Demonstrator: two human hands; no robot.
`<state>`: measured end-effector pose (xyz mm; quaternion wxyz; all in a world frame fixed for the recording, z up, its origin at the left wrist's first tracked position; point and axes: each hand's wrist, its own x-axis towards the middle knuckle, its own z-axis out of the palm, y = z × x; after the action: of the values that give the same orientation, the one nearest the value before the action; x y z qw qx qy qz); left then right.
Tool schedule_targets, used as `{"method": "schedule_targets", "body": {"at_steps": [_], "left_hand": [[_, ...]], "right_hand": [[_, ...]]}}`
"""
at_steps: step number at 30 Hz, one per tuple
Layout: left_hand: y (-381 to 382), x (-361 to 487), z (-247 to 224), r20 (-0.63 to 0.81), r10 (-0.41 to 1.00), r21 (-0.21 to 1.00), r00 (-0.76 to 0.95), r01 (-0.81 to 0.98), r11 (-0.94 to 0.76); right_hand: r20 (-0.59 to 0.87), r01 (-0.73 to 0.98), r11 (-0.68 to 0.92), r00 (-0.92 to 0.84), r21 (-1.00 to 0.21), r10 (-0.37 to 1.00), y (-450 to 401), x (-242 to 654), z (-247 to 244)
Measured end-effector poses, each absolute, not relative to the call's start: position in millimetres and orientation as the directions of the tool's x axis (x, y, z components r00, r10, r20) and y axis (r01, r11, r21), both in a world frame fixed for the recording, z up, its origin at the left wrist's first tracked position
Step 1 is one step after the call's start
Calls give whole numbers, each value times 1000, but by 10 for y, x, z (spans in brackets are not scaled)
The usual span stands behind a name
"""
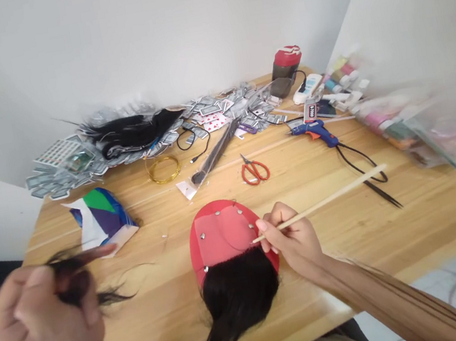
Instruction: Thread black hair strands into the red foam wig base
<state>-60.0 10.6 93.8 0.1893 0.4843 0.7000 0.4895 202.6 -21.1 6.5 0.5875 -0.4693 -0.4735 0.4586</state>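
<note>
L hand (39, 327) was clamped on a black hair tuft (71, 280); R hand (288, 239) pinched a stick (322, 204) at the red wig cap (221, 233) on the table (166, 322). A slip of the stick's tip could've snagged the mesh; a loose grip could've shed strands.

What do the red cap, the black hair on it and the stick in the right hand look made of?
The red cap looks like matte stretch fabric, with a paler mesh panel. The black hair is fine, glossy strands; synthetic or human, unclear. The stick in the right hand looks like smooth unpainted bamboo or wood, from its pale colour.
</note>
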Motion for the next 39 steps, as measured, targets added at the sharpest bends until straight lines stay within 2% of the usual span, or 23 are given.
{"method": "schedule_targets", "body": {"at_steps": [2, 4, 5, 6, 8, 10, 15, 18, 23, 28, 34, 39], "left_hand": [[35, -449, 911, 277, 900, 883, -337, 458, -100], [-22, -270, 856, 312, 950, 800, 35, 529, -282], [-44, -181, 822, 308, 938, 764, 159, 546, -343], [-63, -99, 787, 316, 907, 711, 279, 564, -421], [-100, 38, 714, 399, 787, 513, 471, 596, -617], [-147, 125, 646, 467, 672, 337, 575, 587, -736], [-285, 152, 562, 522, 587, 204, 619, 578, -790], [-303, 126, 591, 485, 579, 164, 656, 582, -797], [-230, 105, 657, 426, 605, 198, 673, 583, -788], [-160, 74, 661, 409, 619, 236, 671, 577, -782], [-72, 43, 686, 369, 659, 334, 656, 568, -752], [-34, 41, 717, 298, 707, 451, 641, 558, -697]], "right_hand": [[140, -71, 150, 127, -986, 982, -209, 2038, 82], [123, -62, 130, 107, -990, 987, -191, 2046, 129], [93, -73, 100, 92, -992, 991, -179, 2047, 158], [56, -93, 64, 79, -994, 995, -166, 2047, 184], [-8, -127, 0, 62, -992, 998, -146, 2042, 218], [-5, -97, 1, 68, -995, 998, -144, 2042, 215], [253, 171, 244, 31, -955, 967, -225, 2085, 153], [337, 225, 334, -23, -915, 941, -269, 2100, 163], [151, 108, 135, 166, -985, 974, -236, 2036, 241], [18, -40, 25, 180, -999, 983, -176, 1971, 287], [-50, -39, -44, 170, -998, 984, -126, 1946, 274], [-48, -46, -40, 187, -998, 981, -102, 1967, 331]]}}
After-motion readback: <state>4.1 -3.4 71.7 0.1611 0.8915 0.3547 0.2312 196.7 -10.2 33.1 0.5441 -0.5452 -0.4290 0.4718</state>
